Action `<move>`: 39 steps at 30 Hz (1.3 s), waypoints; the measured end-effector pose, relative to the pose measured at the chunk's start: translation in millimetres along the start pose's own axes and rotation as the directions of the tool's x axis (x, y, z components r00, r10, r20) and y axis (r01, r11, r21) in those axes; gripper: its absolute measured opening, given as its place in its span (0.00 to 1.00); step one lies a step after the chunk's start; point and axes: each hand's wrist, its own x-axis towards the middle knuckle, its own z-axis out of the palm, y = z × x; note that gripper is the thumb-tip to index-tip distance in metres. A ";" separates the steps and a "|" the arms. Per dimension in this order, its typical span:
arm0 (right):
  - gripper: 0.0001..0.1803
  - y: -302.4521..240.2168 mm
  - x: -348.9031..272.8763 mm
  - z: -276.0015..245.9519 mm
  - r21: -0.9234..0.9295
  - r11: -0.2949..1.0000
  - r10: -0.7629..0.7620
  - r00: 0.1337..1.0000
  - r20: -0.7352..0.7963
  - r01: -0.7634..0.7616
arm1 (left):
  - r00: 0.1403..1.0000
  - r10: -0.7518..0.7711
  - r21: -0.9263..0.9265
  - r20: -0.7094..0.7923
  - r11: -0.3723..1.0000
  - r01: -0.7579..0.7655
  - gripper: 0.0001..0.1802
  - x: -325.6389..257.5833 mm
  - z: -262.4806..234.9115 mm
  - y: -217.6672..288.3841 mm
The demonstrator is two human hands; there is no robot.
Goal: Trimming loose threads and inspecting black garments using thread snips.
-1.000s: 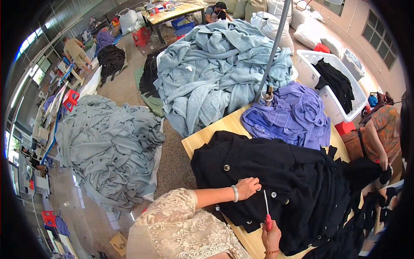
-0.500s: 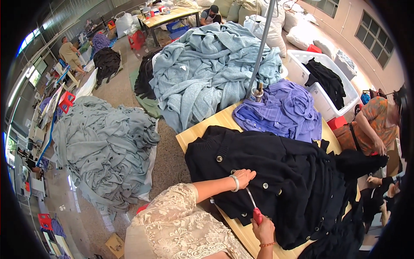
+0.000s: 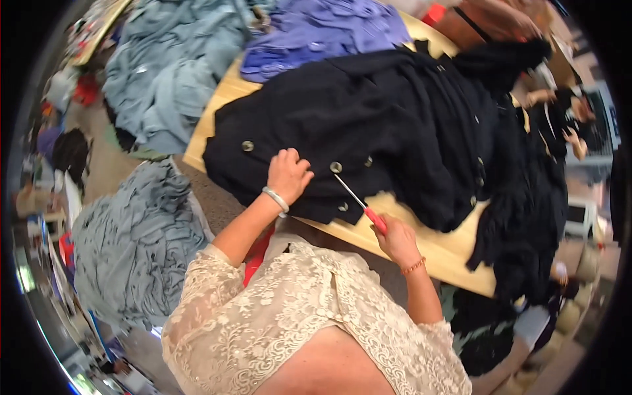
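A black knitted cardigan (image 3: pixel 368 99) with large round buttons lies spread over the wooden table in front of me. My left hand (image 3: pixel 288 176) rests on its near left part, fingers bent into the knit along the button edge. My right hand (image 3: pixel 398 240) grips the red handle of a tool with a thin metal shaft (image 3: pixel 352 192). The shaft points up and left, its tip beside a button (image 3: pixel 336 167) on the cardigan. The tip is too small to tell its exact shape.
Purple knitwear (image 3: pixel 329 29) sits at the table's (image 3: pixel 461 266) far side. Pale blue-green garments (image 3: pixel 178 72) are heaped beyond its left end; a grey-green pile (image 3: pixel 135 243) lies left. More black garments (image 3: pixel 526 217) hang over the right end. Another person's arm (image 3: pixel 503 23) is at the far right.
My view has tilted down and turned, so everything sits elsewhere in the picture. My left hand has drawn away from the tool's tip. The right hand keeps its grip on the tool.
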 end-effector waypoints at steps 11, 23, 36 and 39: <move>0.12 12.2 -21.0 -8.5 -0.068 0.982 0.180 0.980 0.083 -0.175 | 0.990 0.080 -0.285 0.120 0.958 -0.043 0.17 20.0 83.1 37.2; 0.13 57.2 -33.4 0.4 0.099 0.965 0.257 0.956 -0.145 -0.244 | 0.924 0.378 -0.145 -0.064 0.912 -0.383 0.17 56.4 107.4 100.3; 0.14 54.9 -24.9 -2.8 0.097 0.956 0.283 0.958 -0.054 -0.277 | 0.948 0.072 -0.192 0.311 0.981 -0.011 0.14 94.1 123.2 83.0; 0.14 62.6 -23.6 -6.5 0.166 0.962 0.225 0.974 -0.020 -0.218 | 0.957 0.072 -0.282 0.283 0.959 0.011 0.12 104.8 123.6 71.2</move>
